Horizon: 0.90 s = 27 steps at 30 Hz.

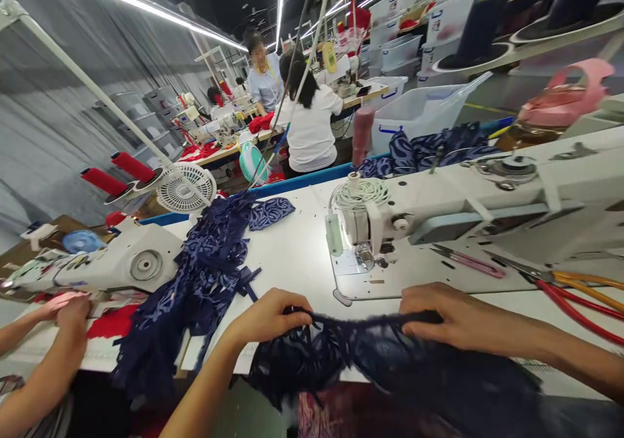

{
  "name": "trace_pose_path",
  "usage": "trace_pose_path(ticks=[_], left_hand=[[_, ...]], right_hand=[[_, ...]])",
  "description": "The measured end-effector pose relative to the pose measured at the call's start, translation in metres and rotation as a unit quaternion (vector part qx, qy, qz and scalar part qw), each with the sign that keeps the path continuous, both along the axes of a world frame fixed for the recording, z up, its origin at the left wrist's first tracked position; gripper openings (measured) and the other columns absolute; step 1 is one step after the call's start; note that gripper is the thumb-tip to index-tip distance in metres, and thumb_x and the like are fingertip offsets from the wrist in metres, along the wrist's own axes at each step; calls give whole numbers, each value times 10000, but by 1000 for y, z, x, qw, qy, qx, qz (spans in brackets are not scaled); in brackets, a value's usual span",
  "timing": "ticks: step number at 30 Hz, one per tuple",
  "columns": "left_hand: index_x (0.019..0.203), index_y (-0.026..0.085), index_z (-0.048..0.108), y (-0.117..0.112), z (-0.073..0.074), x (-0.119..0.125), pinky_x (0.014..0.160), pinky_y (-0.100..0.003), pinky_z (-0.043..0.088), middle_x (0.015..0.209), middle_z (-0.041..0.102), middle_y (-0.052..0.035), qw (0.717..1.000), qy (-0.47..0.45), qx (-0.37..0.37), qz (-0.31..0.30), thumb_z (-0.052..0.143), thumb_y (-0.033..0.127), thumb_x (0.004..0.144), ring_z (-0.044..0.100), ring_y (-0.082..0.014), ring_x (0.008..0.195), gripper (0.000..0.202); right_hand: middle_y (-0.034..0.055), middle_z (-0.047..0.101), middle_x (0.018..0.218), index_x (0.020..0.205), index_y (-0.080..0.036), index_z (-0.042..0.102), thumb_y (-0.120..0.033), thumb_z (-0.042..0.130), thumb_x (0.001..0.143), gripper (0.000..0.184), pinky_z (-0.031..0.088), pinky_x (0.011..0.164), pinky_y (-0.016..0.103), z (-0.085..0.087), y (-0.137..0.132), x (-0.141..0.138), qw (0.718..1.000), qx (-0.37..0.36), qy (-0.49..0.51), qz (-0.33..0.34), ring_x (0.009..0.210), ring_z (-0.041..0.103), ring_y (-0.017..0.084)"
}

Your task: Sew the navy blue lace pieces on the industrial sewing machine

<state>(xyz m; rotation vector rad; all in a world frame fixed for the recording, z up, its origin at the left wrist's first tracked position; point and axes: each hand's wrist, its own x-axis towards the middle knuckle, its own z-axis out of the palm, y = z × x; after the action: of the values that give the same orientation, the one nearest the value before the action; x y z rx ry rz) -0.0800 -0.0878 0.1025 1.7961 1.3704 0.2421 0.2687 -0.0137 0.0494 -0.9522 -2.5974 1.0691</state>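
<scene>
Between my two hands a dark navy lace bra (375, 353) is stretched along its upper edge, at the front of the white sewing table. My left hand (270, 318) pinches that edge between thumb and fingers on the left. Farther right, my right hand (451, 314) grips the same edge, fingers folded over it. The bra's lower part hangs over the table edge and is blurred toward the right. Just beyond the hands stands the sewing machine's needle and presser foot (363, 255), apart from the fabric.
A pile of navy lace pieces (205, 262) spills over the table's left side. Thread snips (470, 261) and red-handled scissors (560, 288) lie at right. A co-worker's hands (71, 308) work red fabric (112, 321) at left. A blue-edged trough behind holds more navy lace (424, 149).
</scene>
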Motion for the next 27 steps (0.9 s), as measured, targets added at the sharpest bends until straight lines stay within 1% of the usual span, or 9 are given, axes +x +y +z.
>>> trace_pose_path(ticks=[2, 3, 4, 6, 8, 11, 16, 23, 27], left_hand=[[921, 174, 756, 12, -20, 1, 781, -238, 450, 859, 731, -11, 1000, 6, 18, 20, 595, 355, 915, 617, -172, 816, 242], [929, 178, 756, 17, -27, 2, 804, -246, 452, 879, 738, -12, 999, 5, 24, 23, 592, 353, 913, 623, -178, 836, 241], [935, 180, 756, 22, -32, 2, 826, -253, 454, 902, 743, -13, 999, 2, 28, 24, 592, 353, 910, 628, -184, 858, 240], [939, 183, 755, 28, -37, 2, 853, -262, 457, 929, 749, -14, 999, -3, 27, 21, 595, 358, 906, 635, -191, 889, 240], [933, 186, 754, 31, -39, 2, 854, -264, 463, 927, 750, -11, 999, -6, 24, 22, 599, 362, 899, 640, -194, 898, 237], [939, 190, 754, 32, -40, 1, 852, -265, 467, 931, 754, -9, 999, -10, 23, 36, 612, 355, 883, 647, -196, 906, 224], [944, 187, 760, 30, -43, -2, 857, -260, 467, 953, 761, -15, 997, -31, 27, 64, 630, 332, 871, 658, -195, 931, 207], [954, 188, 768, 28, -40, -6, 856, -270, 455, 948, 753, -17, 993, -66, 13, 94, 687, 322, 827, 646, -196, 923, 202], [892, 162, 757, 26, -38, -8, 769, -261, 442, 829, 710, -11, 987, -88, 4, 131, 730, 322, 776, 610, -174, 814, 199]], right_hand=[[32, 658, 858, 866, -241, 706, -584, 549, 922, 381, 431, 763, 308, -2, 6, 7, 998, -51, -2, -37, 832, 622, 214], [37, 667, 901, 914, -244, 712, -572, 563, 916, 361, 425, 795, 320, -3, 7, 9, 996, -71, 10, -60, 876, 622, 229], [39, 677, 935, 944, -245, 716, -567, 584, 902, 350, 423, 820, 328, -6, 7, 11, 992, -90, 27, -80, 909, 622, 239], [35, 697, 969, 959, -240, 720, -556, 624, 871, 342, 429, 839, 325, -11, 7, 14, 986, -124, 50, -95, 939, 628, 244], [28, 710, 952, 945, -230, 723, -548, 633, 852, 343, 447, 814, 311, -14, 9, 15, 983, -146, 58, -93, 919, 640, 238], [24, 713, 896, 900, -215, 721, -538, 623, 841, 343, 458, 760, 296, -13, 12, 14, 979, -168, 67, -94, 861, 644, 225], [19, 688, 827, 835, -208, 703, -514, 618, 834, 318, 449, 727, 289, -12, 15, 10, 978, -171, 74, -97, 811, 627, 213], [24, 681, 856, 847, -216, 692, -545, 612, 845, 338, 445, 755, 298, -23, 20, 13, 979, -165, 67, -96, 853, 615, 231], [32, 692, 858, 827, -247, 702, -545, 593, 852, 318, 454, 803, 312, -25, 17, 20, 978, -157, 75, -113, 866, 639, 245]])
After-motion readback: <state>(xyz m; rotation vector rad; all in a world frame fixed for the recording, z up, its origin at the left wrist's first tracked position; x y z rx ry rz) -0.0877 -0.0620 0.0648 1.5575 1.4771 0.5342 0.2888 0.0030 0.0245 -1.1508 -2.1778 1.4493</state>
